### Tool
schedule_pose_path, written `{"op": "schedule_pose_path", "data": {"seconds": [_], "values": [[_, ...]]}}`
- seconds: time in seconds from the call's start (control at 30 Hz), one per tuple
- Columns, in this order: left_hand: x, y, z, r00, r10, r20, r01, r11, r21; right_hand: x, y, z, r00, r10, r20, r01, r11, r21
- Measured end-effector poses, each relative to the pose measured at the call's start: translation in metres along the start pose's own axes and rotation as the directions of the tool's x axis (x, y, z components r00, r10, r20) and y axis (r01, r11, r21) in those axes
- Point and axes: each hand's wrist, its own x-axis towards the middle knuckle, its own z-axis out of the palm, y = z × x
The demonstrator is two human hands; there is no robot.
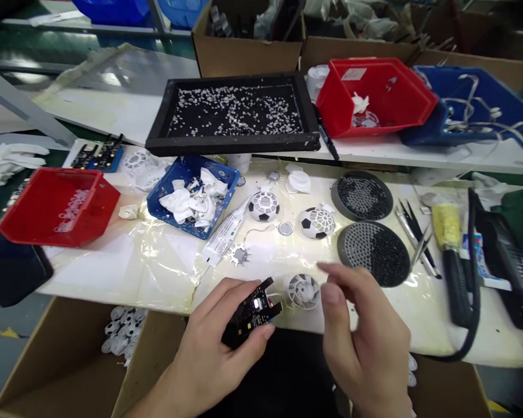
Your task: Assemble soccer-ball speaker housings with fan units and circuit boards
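Observation:
My left hand [226, 337] grips a black circuit board [255, 309] with a small lit spot, fingers above and thumb below, at the table's front edge. To its right my right hand [361, 331] is raised, thumb and index finger apart with nothing between them. Between the hands lies a round white part with spokes [303, 291]. Behind it are two white-and-black ball shells, one on the left [264, 205] and one on the right [317, 223], with a small silver disc [285, 228] between them. A gear-shaped metal piece [239, 254] lies near a white tube [226, 235].
Two round dishes of black bits [361, 195] stand right of the shells, near tweezers [418, 238] and a yellow-and-black tool [451, 261]. Left are a blue tray [157, 200] and a red bin [61, 232]. A black tray [230, 144] rests on the shelf behind.

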Motion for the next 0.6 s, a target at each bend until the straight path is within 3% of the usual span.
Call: {"op": "schedule_pose_path", "data": {"seconds": [0.07,0.13,0.3,0.6], "values": [[-0.003,-0.001,-0.002,1.0,-0.014,0.013,0.014,0.998,-0.059,-0.003,-0.007,0.004,0.994,-0.104,-0.027,0.108,0.957,0.268],[-0.007,-0.005,-0.001,1.0,-0.014,0.012,0.015,0.992,-0.126,-0.003,-0.012,0.011,0.986,-0.161,0.048,0.13,0.909,0.396],[-0.017,-0.017,0.003,0.999,0.019,-0.029,-0.026,0.961,-0.274,0.002,-0.015,0.02,0.96,-0.2,0.198,0.094,0.892,0.442],[-0.012,-0.02,-0.004,0.998,0.067,0.001,-0.065,0.973,-0.221,0.006,-0.012,0.019,0.956,-0.18,0.232,0.048,0.876,0.48]]}}
